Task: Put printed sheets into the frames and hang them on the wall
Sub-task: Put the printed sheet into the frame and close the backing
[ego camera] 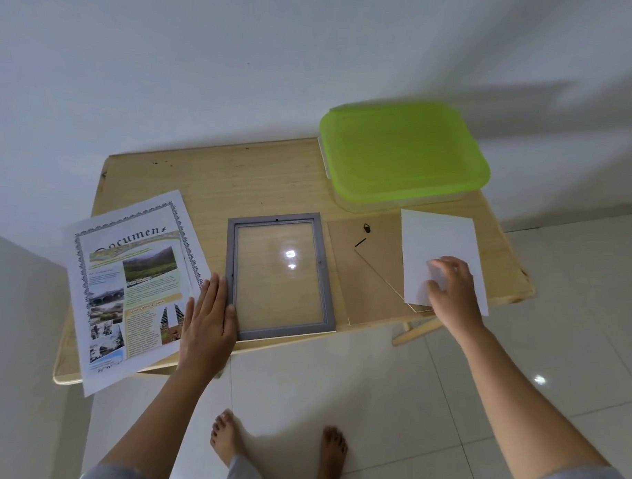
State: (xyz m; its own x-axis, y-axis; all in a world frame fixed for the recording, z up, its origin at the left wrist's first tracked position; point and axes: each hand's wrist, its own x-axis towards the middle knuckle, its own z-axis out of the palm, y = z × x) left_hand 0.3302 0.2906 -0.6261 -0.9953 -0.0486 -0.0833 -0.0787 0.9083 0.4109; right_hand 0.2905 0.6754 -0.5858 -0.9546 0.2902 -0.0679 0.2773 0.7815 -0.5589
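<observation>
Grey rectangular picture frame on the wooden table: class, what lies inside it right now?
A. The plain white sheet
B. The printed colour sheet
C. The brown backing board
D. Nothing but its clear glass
D: the grey rectangular picture frame shows only clear glass with the wooden table visible through it; the printed colour sheet lies to its left.

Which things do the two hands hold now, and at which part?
The right hand holds the blank white sheet at its near lower edge. The left hand holds nothing; it lies flat on the printed sheet, beside the grey frame.
</observation>
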